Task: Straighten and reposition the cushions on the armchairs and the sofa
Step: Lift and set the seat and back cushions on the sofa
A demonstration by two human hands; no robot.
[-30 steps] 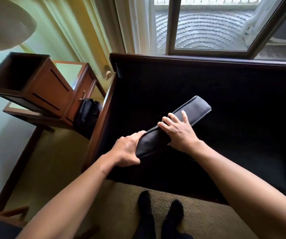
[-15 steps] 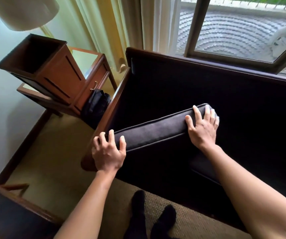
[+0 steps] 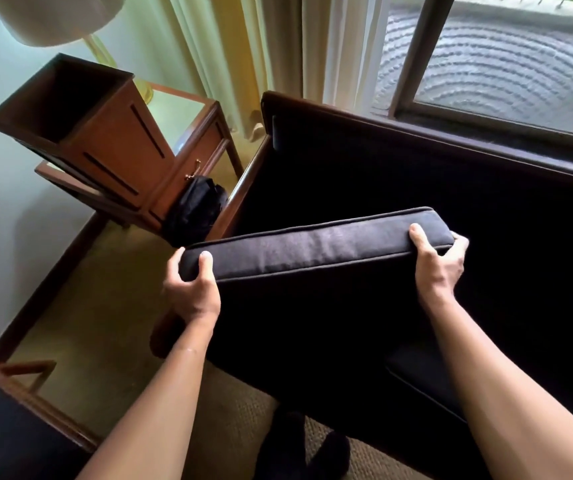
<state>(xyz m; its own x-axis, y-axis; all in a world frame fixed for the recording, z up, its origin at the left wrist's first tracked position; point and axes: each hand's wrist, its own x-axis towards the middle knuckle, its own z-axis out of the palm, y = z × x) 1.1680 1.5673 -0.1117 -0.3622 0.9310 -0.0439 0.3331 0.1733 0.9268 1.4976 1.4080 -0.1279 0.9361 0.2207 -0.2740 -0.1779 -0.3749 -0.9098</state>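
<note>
2 hands hold a dark seat cushion (image 3: 316, 249) on edge over the sofa (image 3: 416, 174).
Left hand (image 3: 191, 289) at 9 o'clock and right hand (image 3: 439, 268) at 3 o'clock each clasp a corner; lower it level, edges squared.

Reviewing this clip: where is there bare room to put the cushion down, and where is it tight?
Both hands, left hand and right hand, grip the cushion. Free: the dark sofa seat between the cushion and the backrest under the window, and the carpet between sofa arm and wall. Crowded: the corner by the wooden side table, where a black bag fills the gap.
</note>
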